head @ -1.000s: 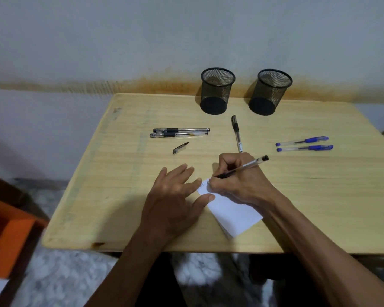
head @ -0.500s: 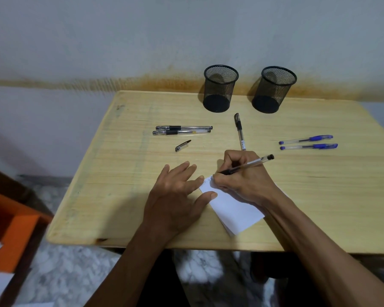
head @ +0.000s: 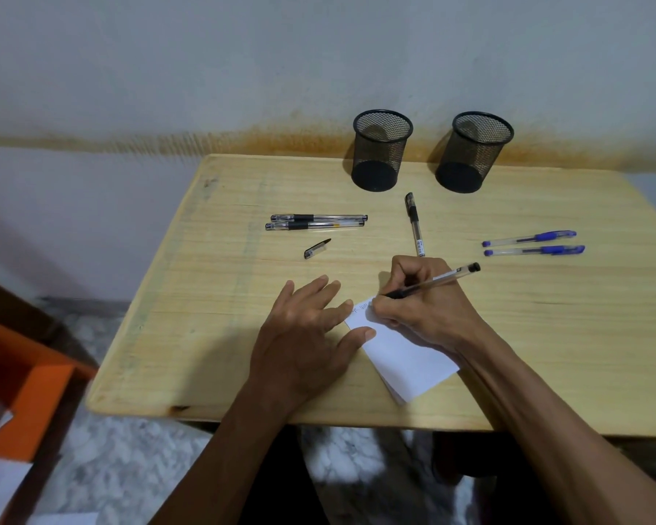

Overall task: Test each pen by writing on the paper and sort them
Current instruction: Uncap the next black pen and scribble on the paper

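My right hand [head: 423, 305] grips a clear black-ink pen [head: 442, 279] with its tip on the top corner of the white folded paper [head: 406, 359], where scribbles show. Flat beside it, my left hand [head: 305, 331] presses the paper's left edge, fingers spread. Two capped black pens [head: 317, 221] lie side by side to the upper left. A loose black pen cap [head: 317, 248] lies below them. Another black pen [head: 414, 221] lies upright near the middle. Two blue pens [head: 533, 243] lie at the right.
Two black mesh pen cups [head: 381, 149] [head: 474, 151] stand at the back of the wooden table [head: 213, 316] against the wall. An orange piece of furniture [head: 19, 395] stands on the floor at the left.
The right hand has shifted slightly while writing on the paper's corner. The left hand stays flat on the paper. The camera view moved a little.
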`<state>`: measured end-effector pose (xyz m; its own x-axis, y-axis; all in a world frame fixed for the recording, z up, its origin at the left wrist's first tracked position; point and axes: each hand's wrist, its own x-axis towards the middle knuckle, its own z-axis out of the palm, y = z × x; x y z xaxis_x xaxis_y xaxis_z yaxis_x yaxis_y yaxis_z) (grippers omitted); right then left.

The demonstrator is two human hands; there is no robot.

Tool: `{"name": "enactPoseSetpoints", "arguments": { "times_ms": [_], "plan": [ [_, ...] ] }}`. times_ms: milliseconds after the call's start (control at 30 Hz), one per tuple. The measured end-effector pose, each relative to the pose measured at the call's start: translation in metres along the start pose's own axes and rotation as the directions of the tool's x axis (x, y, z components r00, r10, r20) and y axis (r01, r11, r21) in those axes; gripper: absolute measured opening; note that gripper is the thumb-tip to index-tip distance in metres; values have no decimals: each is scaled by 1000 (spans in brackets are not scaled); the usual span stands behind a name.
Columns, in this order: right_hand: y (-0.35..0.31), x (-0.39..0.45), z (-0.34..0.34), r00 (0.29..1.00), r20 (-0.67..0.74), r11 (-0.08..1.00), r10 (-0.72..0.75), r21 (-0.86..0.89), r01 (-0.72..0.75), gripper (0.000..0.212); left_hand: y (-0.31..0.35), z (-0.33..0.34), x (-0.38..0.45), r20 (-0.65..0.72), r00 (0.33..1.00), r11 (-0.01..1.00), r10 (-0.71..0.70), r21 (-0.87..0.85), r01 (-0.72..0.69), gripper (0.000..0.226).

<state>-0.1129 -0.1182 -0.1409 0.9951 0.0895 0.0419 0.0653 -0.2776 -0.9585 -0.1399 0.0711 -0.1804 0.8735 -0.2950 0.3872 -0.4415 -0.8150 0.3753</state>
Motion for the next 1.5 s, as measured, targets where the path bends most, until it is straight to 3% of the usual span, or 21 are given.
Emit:
{"name": "enactPoseSetpoints", "arguments": {
  "times_ms": [600,800,1133,1300,1367,1433,1500],
  "plan": [
    [3,0,3,999,-11,991,34,129,-32,28,0,-1,1,9,1000,1000,-10,-8,10,50],
    [-1,-2,0,1000,-15,999,17,31,-16,26,1,-1,0,14,1000,1000,-8,-5,8,51],
    [0,-3,1,999,-48,1000,11,26,-10,26,-1,3,0,-41,999,1000,2,-12,-3,49],
    [-5,0,-9,995,-52,967,85,246,-70,19,-1,5,-3,-85,996,998,-10,-66,5,50],
    [-7,-1,-15,993,-67,940,99,333,-71,18,2,2,-1,-27,998,996,-55,-72,53,56],
    [-11,-4,-21,990,-117,948,76,315,-35,18,5,-3,1,50,988,982,-147,-115,152,64],
    [-17,-10,-30,989,-145,960,26,281,16,17,7,-8,6,4,972,941,-235,-249,229,56]
  ]
}}
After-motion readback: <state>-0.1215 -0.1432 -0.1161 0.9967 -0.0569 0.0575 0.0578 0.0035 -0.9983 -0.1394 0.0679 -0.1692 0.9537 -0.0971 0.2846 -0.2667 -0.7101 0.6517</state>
